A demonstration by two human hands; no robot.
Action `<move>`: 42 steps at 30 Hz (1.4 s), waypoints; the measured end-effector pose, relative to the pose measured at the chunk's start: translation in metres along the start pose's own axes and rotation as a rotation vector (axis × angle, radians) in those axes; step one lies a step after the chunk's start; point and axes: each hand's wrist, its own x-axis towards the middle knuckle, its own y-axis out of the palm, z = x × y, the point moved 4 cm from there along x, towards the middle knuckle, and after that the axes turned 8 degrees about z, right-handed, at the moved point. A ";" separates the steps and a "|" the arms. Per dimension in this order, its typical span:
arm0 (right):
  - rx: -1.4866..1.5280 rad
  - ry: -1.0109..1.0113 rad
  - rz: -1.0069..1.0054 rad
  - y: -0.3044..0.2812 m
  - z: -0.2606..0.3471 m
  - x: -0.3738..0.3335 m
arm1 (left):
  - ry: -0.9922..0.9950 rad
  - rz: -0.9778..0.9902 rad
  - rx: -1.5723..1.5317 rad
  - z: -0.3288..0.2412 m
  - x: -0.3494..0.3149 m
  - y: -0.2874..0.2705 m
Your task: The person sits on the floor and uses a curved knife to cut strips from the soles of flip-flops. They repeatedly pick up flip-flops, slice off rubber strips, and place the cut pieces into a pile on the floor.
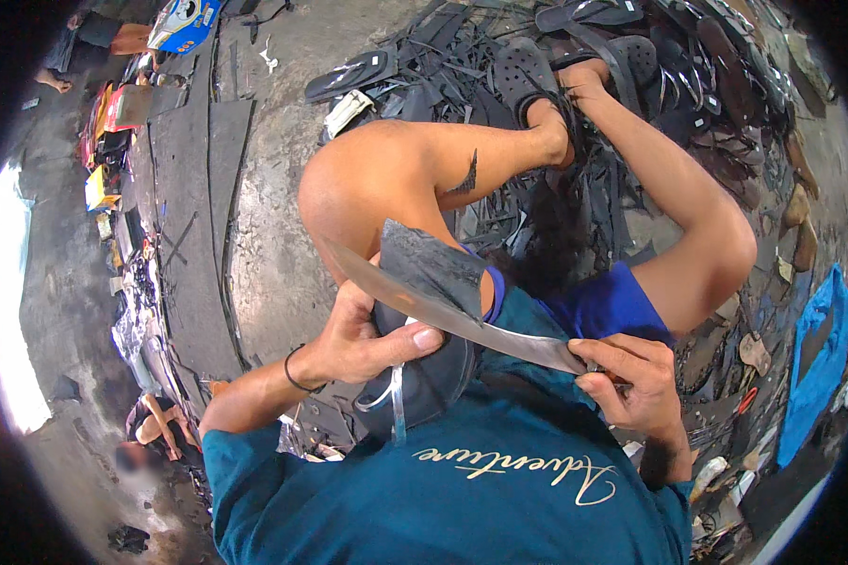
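Note:
In front of my chest, my left hand (360, 337) is closed around a black sandal (433, 381) with a thin pale strap, its thumb pressed on top near the blade. My right hand (636, 377) grips a knife (462, 323) at its handle end, which the fingers mostly cover. The long curved blade lies across the sandal and reaches past my left hand, its tip over my knee. A ragged dark grey rubber piece (433, 268) sticks up just beyond the blade. Whether it is still joined to the sandal I cannot tell.
Black rubber offcuts (462, 80) are heaped around my feet. A loose flip-flop (353, 75) lies beside them, more footwear (716, 75) at the far right. Dark rubber sheets (193, 217) cover floor at left. A blue cloth (815, 363) lies right; another person (155, 424) sits lower left.

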 end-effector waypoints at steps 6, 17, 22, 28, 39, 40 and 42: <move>0.044 -0.005 0.008 0.001 0.028 0.031 | 0.015 0.160 0.037 -0.001 0.015 0.020; 0.872 -0.338 -0.131 0.014 0.014 0.078 | 0.157 0.226 0.723 -0.109 0.038 0.011; 0.724 -0.341 -0.289 0.034 0.006 0.080 | -0.003 0.164 -0.144 0.011 -0.026 0.060; 0.763 -0.301 -0.293 0.030 -0.010 0.064 | 0.301 -0.476 -0.865 -0.004 0.067 0.053; -0.050 0.097 -0.448 0.036 -0.045 -0.033 | 0.132 -0.700 -0.770 0.050 0.080 0.039; -0.023 0.106 -0.438 0.034 -0.039 -0.031 | 0.105 -0.675 -0.775 0.057 0.076 0.039; 0.026 0.113 -0.418 0.033 -0.027 -0.017 | 0.063 -0.628 -0.786 0.071 0.066 0.037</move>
